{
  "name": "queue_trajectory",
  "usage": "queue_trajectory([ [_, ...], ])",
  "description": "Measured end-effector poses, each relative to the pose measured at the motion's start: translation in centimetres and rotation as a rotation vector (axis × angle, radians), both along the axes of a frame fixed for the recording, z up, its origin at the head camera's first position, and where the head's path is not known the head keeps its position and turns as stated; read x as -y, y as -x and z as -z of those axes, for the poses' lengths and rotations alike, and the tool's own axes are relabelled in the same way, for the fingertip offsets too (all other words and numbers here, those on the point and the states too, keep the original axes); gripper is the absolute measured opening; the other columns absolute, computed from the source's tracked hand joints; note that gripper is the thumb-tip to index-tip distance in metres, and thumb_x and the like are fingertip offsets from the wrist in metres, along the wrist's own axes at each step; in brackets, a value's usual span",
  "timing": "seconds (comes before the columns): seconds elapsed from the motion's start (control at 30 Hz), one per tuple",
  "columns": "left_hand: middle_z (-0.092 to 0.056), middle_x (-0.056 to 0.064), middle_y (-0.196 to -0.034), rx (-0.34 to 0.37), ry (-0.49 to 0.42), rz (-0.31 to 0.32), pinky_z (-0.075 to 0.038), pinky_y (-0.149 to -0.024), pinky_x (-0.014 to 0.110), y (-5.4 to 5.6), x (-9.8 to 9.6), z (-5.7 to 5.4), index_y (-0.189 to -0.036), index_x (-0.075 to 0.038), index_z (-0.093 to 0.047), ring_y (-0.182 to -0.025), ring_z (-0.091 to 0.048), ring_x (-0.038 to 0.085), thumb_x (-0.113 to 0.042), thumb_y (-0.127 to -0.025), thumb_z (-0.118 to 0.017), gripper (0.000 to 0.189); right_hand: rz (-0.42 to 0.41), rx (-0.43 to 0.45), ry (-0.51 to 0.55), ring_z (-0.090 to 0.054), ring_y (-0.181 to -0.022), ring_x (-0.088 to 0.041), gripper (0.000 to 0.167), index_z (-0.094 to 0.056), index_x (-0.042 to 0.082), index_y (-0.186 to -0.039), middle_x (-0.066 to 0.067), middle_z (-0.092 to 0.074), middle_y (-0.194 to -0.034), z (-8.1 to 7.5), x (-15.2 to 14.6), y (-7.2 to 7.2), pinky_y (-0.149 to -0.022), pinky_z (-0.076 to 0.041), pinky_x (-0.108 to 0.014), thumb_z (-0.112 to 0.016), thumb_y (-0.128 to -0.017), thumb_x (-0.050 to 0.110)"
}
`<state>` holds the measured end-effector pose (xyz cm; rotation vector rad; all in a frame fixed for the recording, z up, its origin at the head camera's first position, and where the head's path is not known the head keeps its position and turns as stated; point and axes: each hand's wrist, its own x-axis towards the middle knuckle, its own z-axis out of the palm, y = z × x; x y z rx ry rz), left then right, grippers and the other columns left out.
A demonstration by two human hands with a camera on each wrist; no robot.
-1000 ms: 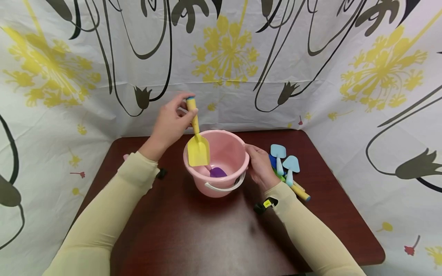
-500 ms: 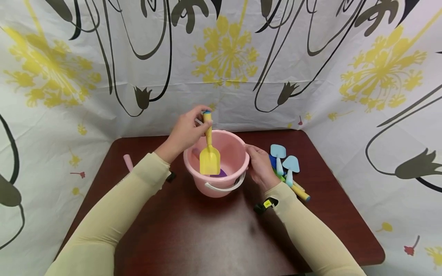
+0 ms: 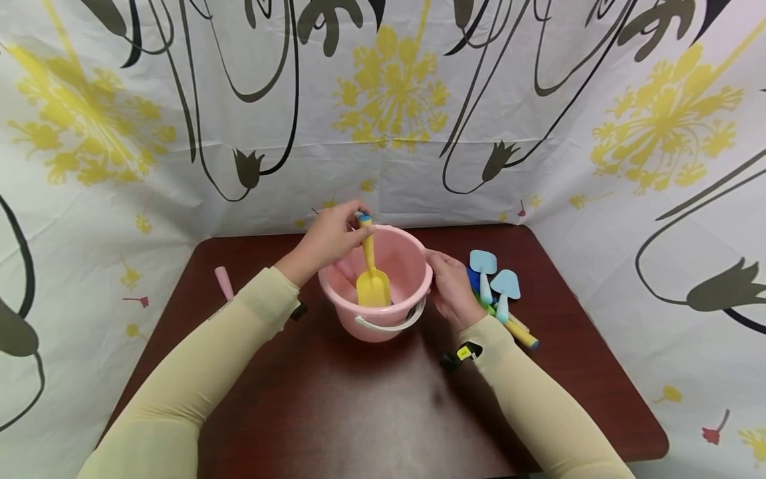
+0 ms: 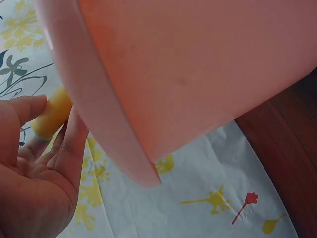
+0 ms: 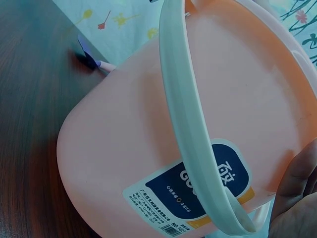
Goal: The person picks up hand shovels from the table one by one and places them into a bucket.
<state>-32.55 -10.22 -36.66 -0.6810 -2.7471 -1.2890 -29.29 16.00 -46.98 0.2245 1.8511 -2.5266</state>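
In the head view a pink bucket [image 3: 370, 324] stands on the table, its white handle [image 3: 389, 326] hanging at the front. My left hand [image 3: 330, 234] pinches a yellow toy shovel [image 3: 374, 287] by its blue-tipped grip, blade downward within the bucket's mouth. The left wrist view shows the shovel's grip [image 4: 53, 115] between thumb and fingers, beside the bucket's rim [image 4: 94, 104]. My right hand [image 3: 450, 287] holds the bucket's rim at the right. A pink grip [image 3: 346, 269] lies inside the bucket; its purple blade is almost wholly hidden.
Right of the bucket lies a pile of toy tools, with light-blue shovels [image 3: 506, 285] on top and a yellow grip [image 3: 522, 334] below. Left, a pink grip [image 3: 224, 282] is partly behind my forearm. A patterned curtain [image 3: 389, 179] surrounds the dark table [image 3: 335, 412].
My left hand has moved right and down, bringing the yellow shovel from above the bucket's left rim into its mouth. My right hand keeps its hold on the rim.
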Motion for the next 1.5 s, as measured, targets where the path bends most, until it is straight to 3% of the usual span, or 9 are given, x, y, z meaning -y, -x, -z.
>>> queue_trajectory([
  [0.37, -0.073, 0.009, -0.098, 0.077, 0.096, 0.010, -0.065, -0.077, 0.036, 0.2, 0.0, 0.5, -0.120, -0.010, -0.068, -0.089, -0.079, 0.025, -0.031, -0.108, -0.076, 0.025, 0.005, 0.013, -0.017, -0.065, -0.074, -0.014, 0.030, -0.080, 0.005, -0.126, -0.007, -0.074, -0.098, 0.0, 0.1, 0.1, -0.061, -0.056, -0.021, -0.071, -0.109, 0.028],
  [0.5, -0.074, 0.007, -0.098, 0.087, 0.134, 0.021, -0.064, -0.078, 0.035, 0.3, 0.1, 0.7, -0.119, -0.010, -0.071, -0.087, -0.078, 0.020, -0.032, -0.108, -0.076, 0.025, 0.008, 0.020, -0.005, -0.066, -0.076, -0.014, 0.029, -0.081, 0.005, -0.125, -0.007, -0.075, -0.099, -0.1, 0.2, 0.0, -0.062, -0.056, -0.021, -0.072, -0.108, 0.027],
  [0.87, -0.077, -0.002, -0.089, -0.051, 0.270, 0.049, -0.058, -0.081, 0.038, 1.0, 0.2, 1.6, -0.098, -0.014, -0.085, -0.088, -0.069, 0.020, -0.030, -0.100, -0.085, 0.017, 0.013, 0.022, 0.006, -0.065, -0.077, -0.014, 0.028, -0.082, 0.005, -0.122, -0.006, -0.075, -0.097, 0.0, 0.1, 0.0, -0.061, -0.056, -0.022, -0.072, -0.108, 0.027],
  [1.3, -0.075, 0.000, -0.093, -0.130, 0.464, 0.058, -0.057, -0.086, 0.040, 1.0, 0.1, 1.8, -0.100, -0.015, -0.082, -0.091, -0.067, 0.023, -0.026, -0.102, -0.082, 0.012, 0.010, 0.015, 0.010, -0.066, -0.080, -0.017, 0.028, -0.082, 0.005, -0.121, -0.007, -0.074, -0.098, 0.0, 0.1, 0.0, -0.062, -0.056, -0.022, -0.073, -0.108, 0.028],
  [1.5, -0.075, 0.000, -0.094, -0.161, 0.512, 0.072, -0.058, -0.089, 0.041, 1.3, 0.1, 2.1, -0.099, -0.014, -0.080, -0.093, -0.068, 0.024, -0.020, -0.103, -0.079, 0.007, 0.013, 0.017, 0.019, -0.064, -0.080, -0.019, 0.029, -0.081, 0.002, -0.121, -0.009, -0.074, -0.097, -0.1, 0.1, -0.1, -0.061, -0.055, -0.023, -0.073, -0.108, 0.027],
])
